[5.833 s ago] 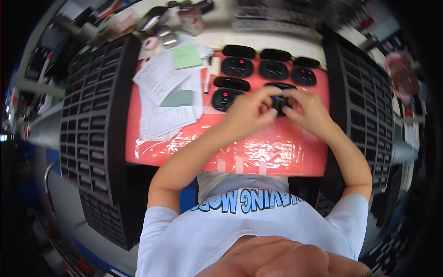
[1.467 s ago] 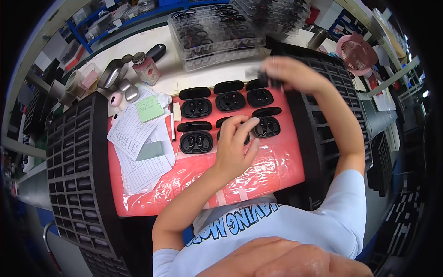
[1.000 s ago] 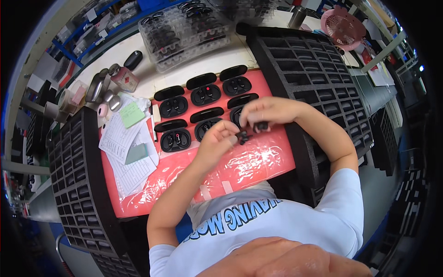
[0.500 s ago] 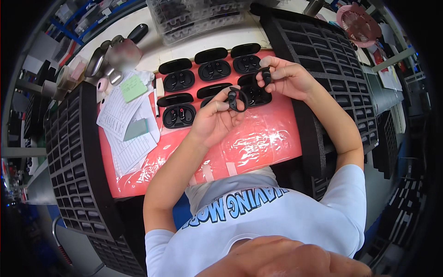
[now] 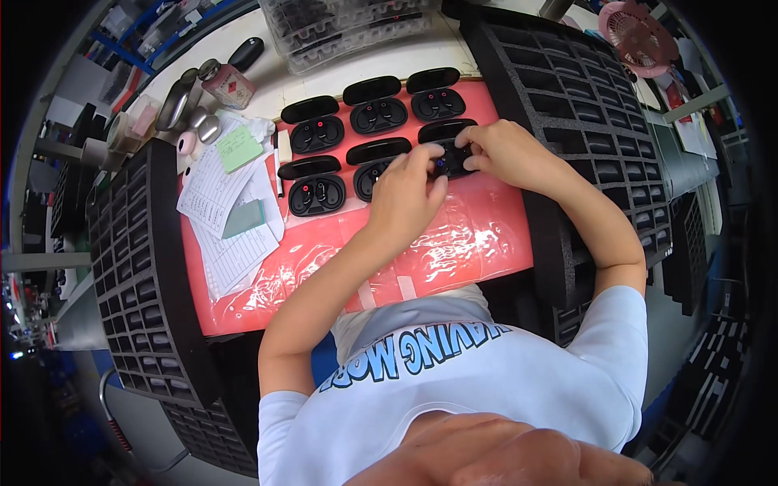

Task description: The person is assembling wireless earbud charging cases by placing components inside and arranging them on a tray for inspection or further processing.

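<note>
My left hand [image 5: 405,194] and my right hand [image 5: 510,155] meet over an open black earbud case [image 5: 447,130] at the right end of the near row. The left fingertips are closed on a black ear-hook earbud [image 5: 442,168] in the case's left part, where a small blue light glows. Pinched at the right side of the same case, my right fingers largely hide the other earbud. Another open case [image 5: 378,149] stands just left, partly behind my left hand. A third open case [image 5: 316,194] ends that row, with earbuds inside and a red light showing.
Three more open cases, one of them the far-middle case [image 5: 378,114], form the far row on the pink mat [image 5: 470,231]. Black foam trays [image 5: 134,283] flank the mat. Papers [image 5: 219,190], a bottle [image 5: 228,85] and a clear plastic tray stack [image 5: 344,36] lie around it.
Both hands have come down from above the mat to the right-hand near case, bringing the earbuds into it. The left hand has turned palm-down and moved right.
</note>
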Demonstrator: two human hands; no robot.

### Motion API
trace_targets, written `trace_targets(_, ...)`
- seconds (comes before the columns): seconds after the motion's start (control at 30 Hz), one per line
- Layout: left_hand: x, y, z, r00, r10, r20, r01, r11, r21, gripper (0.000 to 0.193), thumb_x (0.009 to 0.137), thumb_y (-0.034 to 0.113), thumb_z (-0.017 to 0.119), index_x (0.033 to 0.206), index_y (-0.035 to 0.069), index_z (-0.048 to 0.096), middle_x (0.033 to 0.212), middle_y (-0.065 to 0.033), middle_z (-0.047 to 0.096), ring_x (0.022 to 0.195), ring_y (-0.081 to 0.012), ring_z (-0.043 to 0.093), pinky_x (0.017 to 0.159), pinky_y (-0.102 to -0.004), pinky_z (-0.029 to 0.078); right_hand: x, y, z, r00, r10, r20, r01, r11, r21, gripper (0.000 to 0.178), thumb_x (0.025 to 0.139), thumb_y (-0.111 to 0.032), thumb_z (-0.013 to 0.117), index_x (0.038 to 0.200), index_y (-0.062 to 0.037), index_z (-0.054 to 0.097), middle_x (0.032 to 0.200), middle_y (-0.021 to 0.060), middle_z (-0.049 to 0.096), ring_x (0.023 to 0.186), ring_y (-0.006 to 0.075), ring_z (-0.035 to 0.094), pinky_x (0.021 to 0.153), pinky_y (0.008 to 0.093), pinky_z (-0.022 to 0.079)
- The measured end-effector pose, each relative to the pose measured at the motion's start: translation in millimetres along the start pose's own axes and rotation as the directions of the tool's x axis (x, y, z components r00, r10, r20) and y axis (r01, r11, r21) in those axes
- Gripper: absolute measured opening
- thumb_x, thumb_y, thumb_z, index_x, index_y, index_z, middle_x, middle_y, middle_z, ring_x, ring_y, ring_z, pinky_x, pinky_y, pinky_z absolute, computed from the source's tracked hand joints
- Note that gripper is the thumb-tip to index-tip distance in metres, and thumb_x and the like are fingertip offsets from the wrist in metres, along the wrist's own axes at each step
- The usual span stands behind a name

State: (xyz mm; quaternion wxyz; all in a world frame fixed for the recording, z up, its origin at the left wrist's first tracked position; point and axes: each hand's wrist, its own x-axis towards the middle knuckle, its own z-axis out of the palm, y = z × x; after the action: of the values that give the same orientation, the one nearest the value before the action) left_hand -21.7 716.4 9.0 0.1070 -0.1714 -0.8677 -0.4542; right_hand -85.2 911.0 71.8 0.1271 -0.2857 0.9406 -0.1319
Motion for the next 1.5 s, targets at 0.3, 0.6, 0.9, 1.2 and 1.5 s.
trace_targets(0.3,27,0,14,0.99,-0.03,0.14,0.003,0.982,0.189,0.034,0.077,0.009,0.069,0.107,0.002,0.054,0.089,-0.0163,0.066,0.088,-0.0354,0.063,0.076,-0.0457,0.051,6,12,3,0.993,-0.092,-0.08,0.097,0.993,0.059,0.031,0.075,-0.011,0.072,0.104,-0.0027,0.066,0.075,0.0152,0.067,0.07,0.0314,0.067,0.068,0.038,0.052)
trace_targets(0.6,56,15,-63,0.98,0.196,0.03,-0.198,0.961,0.194,0.02,0.081,0.017,0.066,0.098,0.005,0.065,0.09,-0.0152,0.066,0.088,-0.0334,0.064,0.078,-0.0448,0.051,32,-2,-45,0.926,-0.15,-0.346,0.244,0.938,0.247,0.018,0.088,-0.012,0.065,0.1,0.0012,0.068,0.083,0.0097,0.069,0.073,0.0107,0.062,0.068,0.0283,0.05)
trace_targets(0.9,72,0,-193,0.747,0.006,-0.665,-0.161,0.972,-0.171,0.017,0.088,0.007,0.066,0.104,0.001,0.07,0.087,-0.0027,0.068,0.08,-0.0069,0.062,0.069,-0.0211,0.048,131,-8,-26,0.777,-0.087,-0.623,0.38,0.854,0.355,0.024,0.093,-0.017,0.063,0.112,-0.004,0.067,0.096,0.0058,0.066,0.084,0.0118,0.061,0.076,0.0259,0.049)
trace_targets(1.2,76,-17,-199,0.807,-0.123,-0.577,0.071,0.991,-0.113,0.021,0.088,0.011,0.066,0.106,0.0,0.069,0.088,-0.004,0.069,0.084,-0.0087,0.062,0.078,-0.0245,0.048,134,25,-11,0.681,-0.099,-0.726,0.38,0.895,0.235,0.023,0.095,-0.021,0.057,0.107,-0.0046,0.068,0.102,0.0128,0.065,0.094,0.0282,0.063,0.083,0.0341,0.048)
trace_targets(1.5,66,-32,-192,0.983,-0.138,-0.124,0.185,0.793,0.581,0.057,0.084,0.036,0.069,0.128,0.002,0.058,0.126,-0.0198,0.061,0.119,-0.0317,0.057,0.099,-0.0383,0.044,132,28,-11,0.794,-0.124,-0.595,0.292,0.936,0.195,0.037,0.099,-0.026,0.049,0.128,-0.0043,0.056,0.121,0.0131,0.059,0.114,0.0257,0.056,0.099,0.033,0.041)
